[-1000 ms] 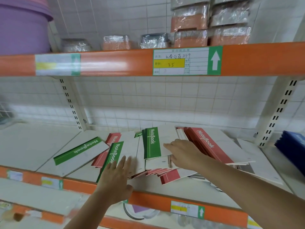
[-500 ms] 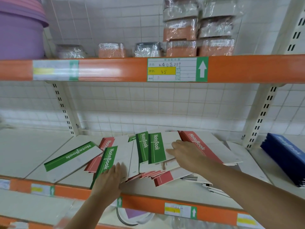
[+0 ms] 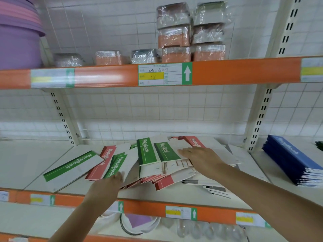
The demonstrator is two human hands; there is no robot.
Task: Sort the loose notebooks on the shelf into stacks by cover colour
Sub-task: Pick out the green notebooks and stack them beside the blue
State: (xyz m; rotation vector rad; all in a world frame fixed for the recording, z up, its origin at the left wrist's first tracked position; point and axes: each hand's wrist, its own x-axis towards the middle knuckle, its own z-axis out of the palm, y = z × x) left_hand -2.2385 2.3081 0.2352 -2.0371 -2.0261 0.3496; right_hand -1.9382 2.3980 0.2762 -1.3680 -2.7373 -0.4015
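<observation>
A jumbled pile of green and red notebooks lies in the middle of the white shelf point(image 3: 26, 165). One green notebook point(image 3: 73, 165) lies apart at the left. Two green notebooks point(image 3: 146, 153) top the pile, with red notebooks point(image 3: 164, 182) fanned beneath. My right hand point(image 3: 201, 158) rests flat, fingers straight, on the pile's right side, partly over a red-banded notebook point(image 3: 194, 141). My left hand point(image 3: 106, 186) reaches under the front edge of a tilted green notebook point(image 3: 115, 165); its fingertips are hidden. A neat stack of blue notebooks point(image 3: 293, 163) sits at the right.
An orange shelf rail point(image 3: 148, 207) runs along the front edge. Another orange rail point(image 3: 244, 70) overhead carries wrapped packs point(image 3: 174, 55) and a purple tub point(image 3: 19, 44). Slotted uprights point(image 3: 258, 119) stand at the back. Grey-edged notebooks point(image 3: 216, 189) lie under the pile's right side.
My right hand has slid a little right and now lies flatter on the pile. My left hand has moved in closer to the tilted green notebook's front edge. The view has tilted upward.
</observation>
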